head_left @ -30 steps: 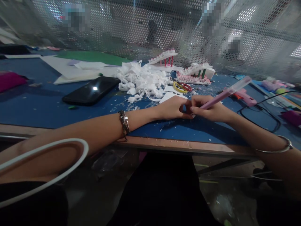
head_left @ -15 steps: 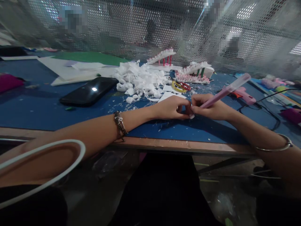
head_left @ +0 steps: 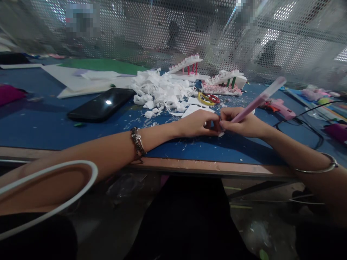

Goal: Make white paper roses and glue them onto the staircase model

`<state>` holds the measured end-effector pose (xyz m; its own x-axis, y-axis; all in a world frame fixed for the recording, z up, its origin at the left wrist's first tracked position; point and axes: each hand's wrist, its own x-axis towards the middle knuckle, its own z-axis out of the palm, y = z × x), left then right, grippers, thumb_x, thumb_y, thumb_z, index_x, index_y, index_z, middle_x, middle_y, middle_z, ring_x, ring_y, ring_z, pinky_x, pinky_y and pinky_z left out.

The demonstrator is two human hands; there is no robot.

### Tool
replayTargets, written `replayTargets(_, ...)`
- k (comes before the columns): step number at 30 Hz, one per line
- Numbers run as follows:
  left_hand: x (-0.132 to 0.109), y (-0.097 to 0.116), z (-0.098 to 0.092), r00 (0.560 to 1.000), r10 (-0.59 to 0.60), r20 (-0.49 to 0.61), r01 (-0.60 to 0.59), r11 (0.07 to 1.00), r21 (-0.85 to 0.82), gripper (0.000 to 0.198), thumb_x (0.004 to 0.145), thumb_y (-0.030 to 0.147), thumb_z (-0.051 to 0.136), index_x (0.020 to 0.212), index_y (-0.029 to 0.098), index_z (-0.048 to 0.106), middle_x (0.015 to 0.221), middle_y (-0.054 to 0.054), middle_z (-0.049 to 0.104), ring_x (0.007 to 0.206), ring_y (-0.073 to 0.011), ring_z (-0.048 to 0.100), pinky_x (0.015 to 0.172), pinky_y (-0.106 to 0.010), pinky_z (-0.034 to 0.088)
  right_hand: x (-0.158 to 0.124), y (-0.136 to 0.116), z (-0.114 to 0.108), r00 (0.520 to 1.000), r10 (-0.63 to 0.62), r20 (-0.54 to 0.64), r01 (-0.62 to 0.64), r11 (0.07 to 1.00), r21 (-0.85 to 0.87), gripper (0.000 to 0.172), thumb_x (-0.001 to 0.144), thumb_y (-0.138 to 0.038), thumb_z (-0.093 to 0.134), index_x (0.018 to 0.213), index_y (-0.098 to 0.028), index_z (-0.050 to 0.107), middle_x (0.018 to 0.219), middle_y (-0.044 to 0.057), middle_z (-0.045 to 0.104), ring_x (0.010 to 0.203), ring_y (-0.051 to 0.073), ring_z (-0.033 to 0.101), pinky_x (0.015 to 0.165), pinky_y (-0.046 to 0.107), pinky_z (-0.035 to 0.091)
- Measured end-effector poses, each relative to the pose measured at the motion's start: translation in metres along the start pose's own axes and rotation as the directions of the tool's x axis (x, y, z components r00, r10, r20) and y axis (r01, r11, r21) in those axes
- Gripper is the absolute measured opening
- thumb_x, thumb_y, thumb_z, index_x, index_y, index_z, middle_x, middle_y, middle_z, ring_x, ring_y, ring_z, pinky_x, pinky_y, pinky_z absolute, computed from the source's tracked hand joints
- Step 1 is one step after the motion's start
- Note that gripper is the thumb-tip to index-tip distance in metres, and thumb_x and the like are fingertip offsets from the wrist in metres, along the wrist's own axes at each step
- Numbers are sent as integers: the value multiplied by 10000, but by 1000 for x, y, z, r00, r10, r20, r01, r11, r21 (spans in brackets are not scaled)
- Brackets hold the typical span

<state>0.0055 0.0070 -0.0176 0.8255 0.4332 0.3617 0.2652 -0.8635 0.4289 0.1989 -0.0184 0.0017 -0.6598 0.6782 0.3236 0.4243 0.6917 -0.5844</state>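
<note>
My right hand (head_left: 241, 122) grips a pink pen-shaped tool (head_left: 252, 106) with a clear upper end, held slanted like a pencil; its tip is hidden by the fingers. My left hand (head_left: 199, 122) is closed in a pinch on a small white piece (head_left: 221, 134), which pokes out below the fingertips. The fingertips of both hands meet, or nearly so, low over the blue tabletop (head_left: 168, 148). Just behind the left hand lie flat white pieces (head_left: 193, 110) and a heap of white scraps (head_left: 162, 90).
Left of the heap lies a black phone (head_left: 101, 104). Two small model staircases (head_left: 187, 65) stand behind, near a pair of yellow and red scissors handles (head_left: 207, 99). At right rest a pink glue gun (head_left: 283, 109) and its black cord (head_left: 311, 131). A perforated metal screen (head_left: 151, 39) rises at the back.
The pink tool has tipped slightly, its upper end shifting a little left and up. Both hands stay together in almost the same place, the white piece still pinched.
</note>
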Motion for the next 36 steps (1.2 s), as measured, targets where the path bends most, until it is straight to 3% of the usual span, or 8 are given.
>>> replayTargets(5,-1,1,-1,999,42,1,-42,999,-9,127,774,254,654,794,129,649,673,24,576,578,-50,473,573,-151,351,0,2,0,999,0,-33,-2,998,-60,208,762,-156,527,599,-175,400,550,-61,378,522,53,324,489,221,243)
replayTargets(9,-2,2,-3,999,52,-10,-52,999,9,110,759,226,671,793,122,661,660,18,588,587,-54,498,570,-147,360,1,2,1,999,-22,38,22,1000,3,209,790,-201,521,616,-173,410,560,-58,392,535,56,346,499,217,256)
replayTargets(13,-4,2,-6,996,90,-4,-90,996,11,99,795,221,625,805,138,678,729,-17,660,639,-72,567,609,-160,397,0,4,0,1000,12,-2,-12,999,-29,221,776,-172,548,606,-170,408,556,-61,385,529,50,334,496,216,249)
replayTargets(17,-7,1,-10,991,135,17,-136,990,43,119,809,224,596,793,153,690,784,-44,708,688,-96,614,668,-186,429,-2,3,1,996,31,82,-37,997,72,209,828,-207,525,648,-171,424,552,-60,413,495,45,377,469,204,270)
replayTargets(26,-6,8,-8,999,31,-35,-28,997,78,241,721,363,699,733,125,664,669,-20,645,610,-95,564,592,-193,390,-2,-6,8,986,40,162,-74,974,212,209,854,-245,541,685,-158,455,593,-52,459,494,39,438,450,177,334)
replayTargets(36,-5,12,-4,1000,13,-1,-13,999,49,187,750,313,669,751,127,652,738,-19,637,655,-94,559,631,-187,400,-3,-7,6,998,-32,54,24,990,141,242,843,-245,549,652,-166,421,564,-61,431,486,34,389,462,184,287)
